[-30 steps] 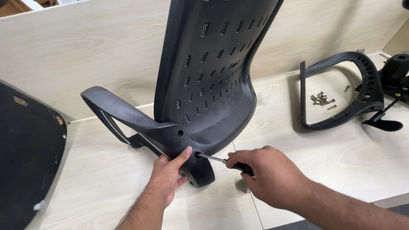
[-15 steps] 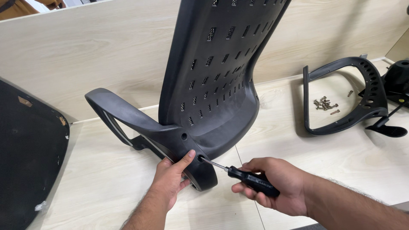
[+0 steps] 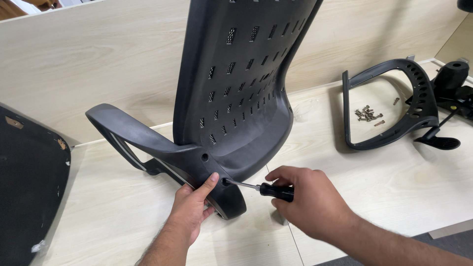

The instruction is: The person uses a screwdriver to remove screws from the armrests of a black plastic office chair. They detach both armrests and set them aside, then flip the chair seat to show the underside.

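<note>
A black plastic chair backrest (image 3: 241,83) with slotted holes stands upright on the pale wooden table (image 3: 394,182), one armrest (image 3: 128,130) fixed to its left side. My left hand (image 3: 193,207) grips the armrest's lower bracket, thumb beside a screw hole. My right hand (image 3: 308,199) holds a black-handled screwdriver (image 3: 266,188); its metal tip sits in that hole.
A second loose armrest (image 3: 389,106) lies at the right with a small pile of screws (image 3: 367,114) inside its loop. A black chair mechanism (image 3: 451,83) sits at the far right. A dark seat pad (image 3: 29,187) rests at the left. A wooden partition stands behind.
My right hand has turned over on the screwdriver handle, from underneath half a second ago to on top now. The tip stays in the hole and my left hand keeps its hold.
</note>
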